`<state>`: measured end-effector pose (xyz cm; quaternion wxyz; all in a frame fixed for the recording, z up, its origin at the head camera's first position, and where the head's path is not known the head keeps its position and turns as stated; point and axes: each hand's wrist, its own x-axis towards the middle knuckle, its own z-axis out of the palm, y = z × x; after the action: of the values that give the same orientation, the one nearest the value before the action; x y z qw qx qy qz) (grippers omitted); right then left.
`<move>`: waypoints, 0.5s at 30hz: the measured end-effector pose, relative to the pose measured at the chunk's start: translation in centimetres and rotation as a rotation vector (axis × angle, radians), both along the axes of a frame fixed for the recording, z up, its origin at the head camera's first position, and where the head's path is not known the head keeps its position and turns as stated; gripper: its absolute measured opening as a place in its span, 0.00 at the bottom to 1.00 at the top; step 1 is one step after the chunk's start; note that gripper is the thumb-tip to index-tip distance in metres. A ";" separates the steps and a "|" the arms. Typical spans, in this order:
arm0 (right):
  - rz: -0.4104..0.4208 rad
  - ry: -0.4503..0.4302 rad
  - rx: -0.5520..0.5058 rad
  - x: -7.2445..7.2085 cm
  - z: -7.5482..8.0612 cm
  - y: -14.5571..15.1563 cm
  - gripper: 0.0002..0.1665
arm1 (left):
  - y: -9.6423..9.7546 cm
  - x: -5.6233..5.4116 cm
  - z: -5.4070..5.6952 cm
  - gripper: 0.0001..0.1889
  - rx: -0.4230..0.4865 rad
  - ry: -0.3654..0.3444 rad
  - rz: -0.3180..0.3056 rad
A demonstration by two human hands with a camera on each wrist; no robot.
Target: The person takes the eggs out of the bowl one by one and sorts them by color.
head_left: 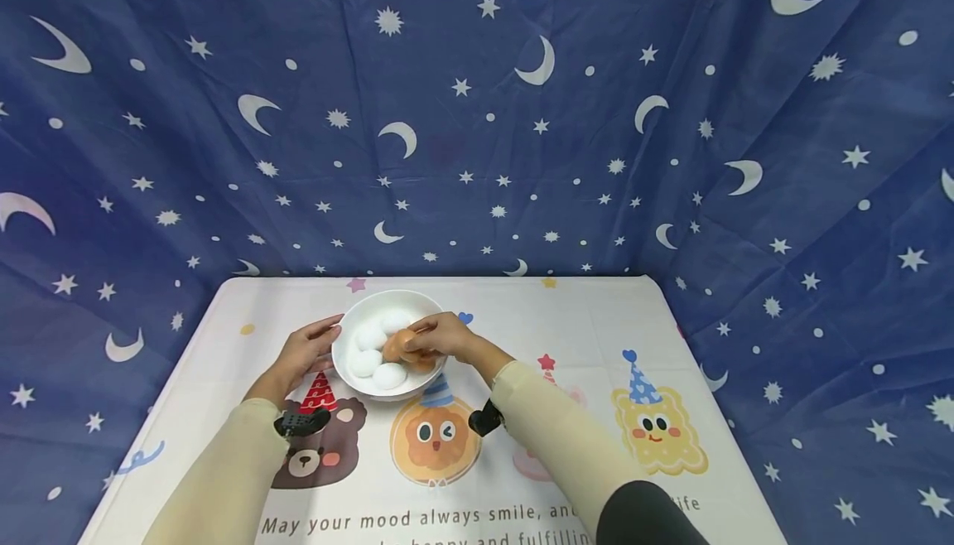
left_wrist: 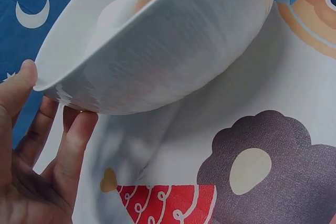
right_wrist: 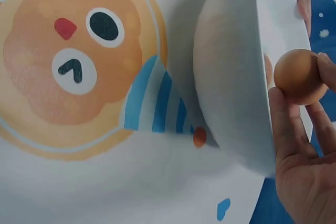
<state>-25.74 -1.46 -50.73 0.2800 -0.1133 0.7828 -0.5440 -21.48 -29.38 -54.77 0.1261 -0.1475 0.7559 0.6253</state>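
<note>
In the head view a white bowl (head_left: 350, 381) stands on the table, holding several white eggs (head_left: 389, 376) and some brown eggs (head_left: 421, 364). My left hand (head_left: 301, 356) holds the bowl at its left side. In the left wrist view one fingertip (left_wrist: 29, 70) meets the rim while other digits lie against the outside wall below it. With thumb and fingertips, my right hand (head_left: 445, 335) pinches a brown egg (right_wrist: 299, 77) at the bowl's right side, just over the rim. The bowl's wall hides most of the eggs in both wrist views.
A white tablecloth (head_left: 581, 321) printed with cartoon figures and lettering covers the table. Behind it and at both sides hangs a blue curtain (head_left: 447, 139) with moons and stars. The bowl sits toward the table's back edge, left of the middle.
</note>
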 end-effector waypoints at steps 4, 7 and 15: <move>-0.015 -0.060 -0.069 -0.4 0.1 0.7 0.23 | 0.1 0.0 0.1 0.32 0.001 -0.005 -0.004; -0.016 -0.065 -0.084 -0.6 0.5 1.1 0.24 | 0.2 -0.1 0.1 0.32 -0.004 -0.016 0.004; -0.060 -0.062 -0.087 -1.3 1.2 2.4 0.25 | 0.2 -0.1 -0.1 0.32 -0.015 -0.028 0.012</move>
<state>-27.03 0.97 -49.48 0.2825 -0.0851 0.7526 -0.5887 -21.61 -29.14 -54.83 0.1318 -0.1615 0.7578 0.6183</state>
